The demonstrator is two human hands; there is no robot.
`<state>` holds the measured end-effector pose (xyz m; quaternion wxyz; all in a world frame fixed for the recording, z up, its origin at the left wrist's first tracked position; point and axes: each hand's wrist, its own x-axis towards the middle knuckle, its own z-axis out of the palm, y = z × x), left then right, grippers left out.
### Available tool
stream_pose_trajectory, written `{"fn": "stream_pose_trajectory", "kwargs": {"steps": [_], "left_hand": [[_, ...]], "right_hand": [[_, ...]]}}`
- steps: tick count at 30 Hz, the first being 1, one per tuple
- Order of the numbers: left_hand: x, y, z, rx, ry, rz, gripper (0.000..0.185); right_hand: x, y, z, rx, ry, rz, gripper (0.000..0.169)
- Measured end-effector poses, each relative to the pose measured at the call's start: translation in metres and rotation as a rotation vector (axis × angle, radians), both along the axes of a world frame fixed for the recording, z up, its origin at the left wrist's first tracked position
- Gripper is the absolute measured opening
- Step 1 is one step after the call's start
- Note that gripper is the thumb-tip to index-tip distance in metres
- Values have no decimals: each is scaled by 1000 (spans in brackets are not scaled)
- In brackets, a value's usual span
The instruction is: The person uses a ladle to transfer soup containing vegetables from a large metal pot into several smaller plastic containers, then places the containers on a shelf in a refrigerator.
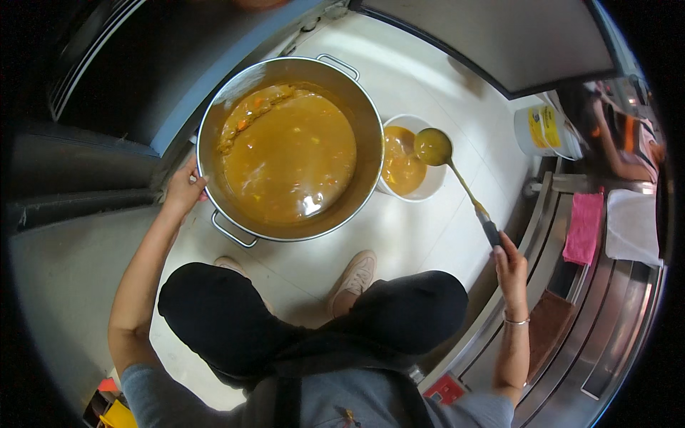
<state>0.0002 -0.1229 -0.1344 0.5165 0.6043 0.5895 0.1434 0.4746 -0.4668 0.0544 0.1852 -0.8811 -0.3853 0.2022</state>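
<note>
A large stainless steel stockpot (372, 134) stands on the floor before me, part filled with brown-yellow soup (299, 155) that holds orange and yellow bits. My left hand (185, 187) grips the pot's rim on its left side, near the lower loop handle. Right of the pot, and partly hidden by it, is a white bucket (436, 184) with similar soup inside. In my right hand (511, 265) is the dark handle of a metal ladle (433, 146); its soup-coated bowl is over the bucket's right part. Whether the ladle bowl touches the bucket cannot be told.
A white lidded bucket with a yellow label (544, 128) stands upper right. Along the right runs a steel counter (599, 299) with a pink cloth (583, 227) and a white cloth (633, 224). Another person's arm (615, 144) shows beyond. A dark appliance (134, 69) is upper left.
</note>
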Motion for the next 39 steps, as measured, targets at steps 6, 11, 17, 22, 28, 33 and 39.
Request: {"fn": "stream_pose_trajectory", "kwargs": {"steps": [6,11,17,22,28,33,39], "left_hand": [[-3,0,-1,1,-15,-17,56],[-1,-3,8,-12,-54,3,53],[-1,0,5,-33,-46,0,53],[-1,0,1,-52,-83,3,54],[-5,-2,3,-32,-64,-1,54],[-5,-1,-1,-51,-63,19,54],[2,0,7,-40,-35,3,53]], "right_hand": [[-1,13,33,123,775,-375,39],[-56,98,12,-34,452,25,38],[-96,174,-88,59,-270,662,38],[-96,192,-109,-112,557,238,32],[-81,170,-81,-205,1123,-146,30],[-77,155,-64,-180,1164,-191,33],[-64,138,-30,-168,1120,-194,35]]}}
